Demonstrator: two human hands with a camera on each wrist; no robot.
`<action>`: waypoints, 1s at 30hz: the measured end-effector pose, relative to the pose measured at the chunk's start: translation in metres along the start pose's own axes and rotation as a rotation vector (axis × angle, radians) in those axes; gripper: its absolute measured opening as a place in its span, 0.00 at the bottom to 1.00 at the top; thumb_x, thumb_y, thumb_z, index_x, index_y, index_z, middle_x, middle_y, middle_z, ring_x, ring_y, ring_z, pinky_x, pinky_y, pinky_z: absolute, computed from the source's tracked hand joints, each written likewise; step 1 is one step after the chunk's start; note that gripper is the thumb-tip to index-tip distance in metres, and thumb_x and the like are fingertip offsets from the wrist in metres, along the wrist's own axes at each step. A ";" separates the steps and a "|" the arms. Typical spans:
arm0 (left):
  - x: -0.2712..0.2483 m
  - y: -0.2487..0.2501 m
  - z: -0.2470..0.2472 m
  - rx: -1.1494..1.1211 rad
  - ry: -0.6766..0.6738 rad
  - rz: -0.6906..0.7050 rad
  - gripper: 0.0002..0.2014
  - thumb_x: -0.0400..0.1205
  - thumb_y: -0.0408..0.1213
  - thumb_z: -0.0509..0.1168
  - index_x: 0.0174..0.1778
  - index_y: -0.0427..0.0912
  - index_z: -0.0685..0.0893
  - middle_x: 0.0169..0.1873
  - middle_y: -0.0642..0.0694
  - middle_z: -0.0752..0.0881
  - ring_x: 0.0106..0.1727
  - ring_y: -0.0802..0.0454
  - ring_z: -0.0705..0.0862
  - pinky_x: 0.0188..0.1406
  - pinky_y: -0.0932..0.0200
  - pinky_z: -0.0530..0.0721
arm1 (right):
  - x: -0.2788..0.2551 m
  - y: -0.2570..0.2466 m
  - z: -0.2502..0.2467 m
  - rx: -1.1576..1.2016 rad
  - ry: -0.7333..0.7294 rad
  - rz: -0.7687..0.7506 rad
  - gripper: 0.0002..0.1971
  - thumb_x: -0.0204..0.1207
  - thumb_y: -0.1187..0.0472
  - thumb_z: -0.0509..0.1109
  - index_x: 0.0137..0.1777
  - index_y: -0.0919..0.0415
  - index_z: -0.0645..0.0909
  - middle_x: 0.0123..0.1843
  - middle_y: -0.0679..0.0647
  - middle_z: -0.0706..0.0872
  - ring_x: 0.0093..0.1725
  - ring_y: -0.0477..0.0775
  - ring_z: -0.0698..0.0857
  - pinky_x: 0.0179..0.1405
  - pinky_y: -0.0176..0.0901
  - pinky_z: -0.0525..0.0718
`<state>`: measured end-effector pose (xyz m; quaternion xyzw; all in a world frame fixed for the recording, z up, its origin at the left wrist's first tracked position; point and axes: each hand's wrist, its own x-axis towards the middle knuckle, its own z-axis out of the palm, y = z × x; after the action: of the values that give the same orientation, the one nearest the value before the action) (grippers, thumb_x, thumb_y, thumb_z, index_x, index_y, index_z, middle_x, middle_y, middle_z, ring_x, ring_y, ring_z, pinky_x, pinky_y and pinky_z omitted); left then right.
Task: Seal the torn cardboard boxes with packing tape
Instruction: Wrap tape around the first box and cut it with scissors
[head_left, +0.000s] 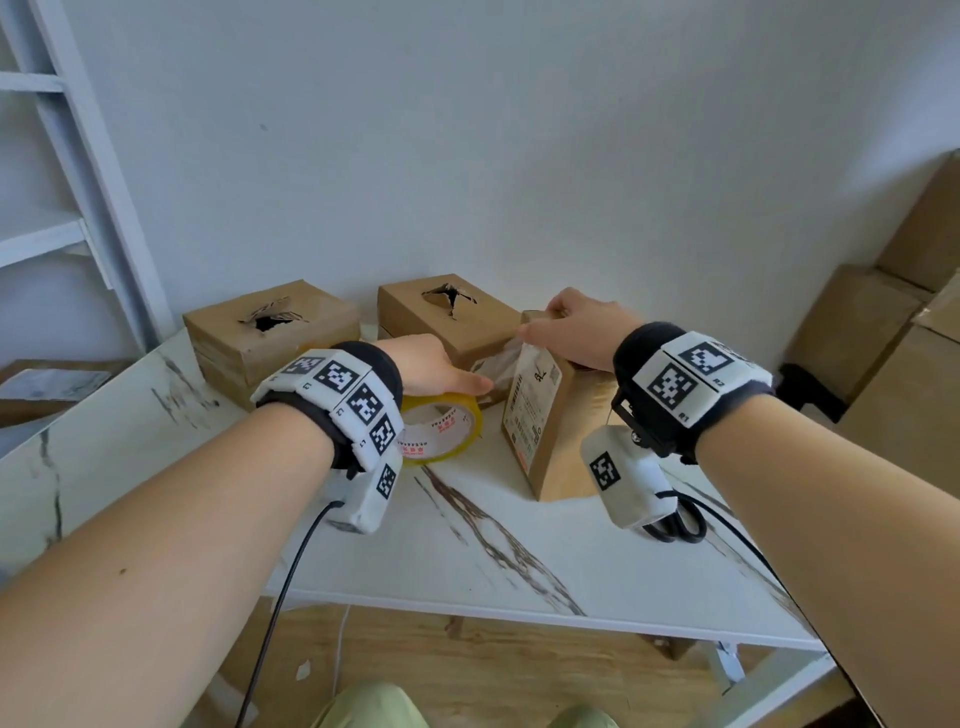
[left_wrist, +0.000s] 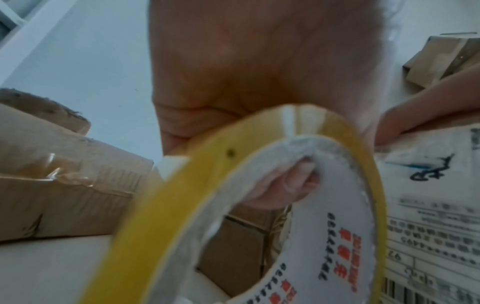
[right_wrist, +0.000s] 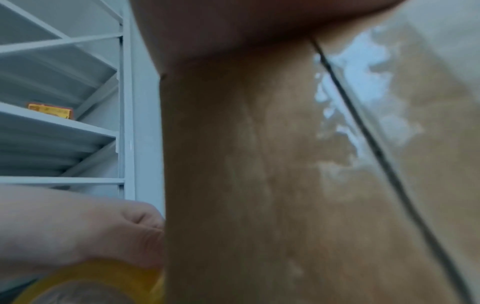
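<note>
A small cardboard box (head_left: 543, 415) with a printed label stands on end on the marble table (head_left: 467, 545). My left hand (head_left: 441, 369) grips the yellow tape roll (head_left: 441, 426) just left of it, with a finger (left_wrist: 293, 185) hooked inside the core (left_wrist: 337, 236). A clear strip of tape (head_left: 506, 358) runs from the roll up to the box's top edge. There my right hand (head_left: 571, 327) pinches the tape end against the box (right_wrist: 259, 164). Two more boxes with torn holes in their tops, one on the left (head_left: 270, 332) and one in the middle (head_left: 447, 312), sit behind.
Black-handled scissors (head_left: 680, 525) lie on the table under my right wrist. Large cardboard boxes (head_left: 883, 338) are stacked on the floor at right. A pale metal shelf (head_left: 62, 234) stands at left. The wall is close behind the boxes.
</note>
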<state>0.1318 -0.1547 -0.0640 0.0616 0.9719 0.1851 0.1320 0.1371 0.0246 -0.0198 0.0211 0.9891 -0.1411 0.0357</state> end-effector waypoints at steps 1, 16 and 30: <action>0.000 -0.004 -0.001 -0.008 0.003 0.000 0.28 0.76 0.66 0.60 0.29 0.42 0.76 0.30 0.45 0.78 0.30 0.51 0.74 0.33 0.59 0.69 | 0.001 -0.001 0.000 -0.020 -0.008 -0.005 0.28 0.69 0.33 0.58 0.67 0.44 0.68 0.65 0.58 0.76 0.60 0.61 0.77 0.56 0.51 0.79; -0.013 -0.020 -0.008 -0.341 0.086 0.156 0.32 0.77 0.68 0.55 0.32 0.38 0.80 0.30 0.46 0.82 0.36 0.50 0.81 0.42 0.60 0.75 | -0.015 0.018 -0.014 0.122 0.052 -0.022 0.23 0.66 0.36 0.67 0.57 0.46 0.76 0.52 0.49 0.83 0.52 0.54 0.82 0.54 0.49 0.82; -0.027 -0.036 -0.016 -0.443 0.208 0.173 0.24 0.78 0.59 0.63 0.33 0.39 0.81 0.29 0.41 0.78 0.33 0.49 0.78 0.40 0.58 0.73 | -0.013 0.055 -0.030 0.624 0.107 0.057 0.11 0.69 0.47 0.72 0.45 0.53 0.82 0.44 0.57 0.89 0.45 0.61 0.88 0.54 0.54 0.86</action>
<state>0.1511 -0.1979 -0.0565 0.0950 0.9071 0.4092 0.0254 0.1514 0.0854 -0.0056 0.0660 0.8975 -0.4355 -0.0207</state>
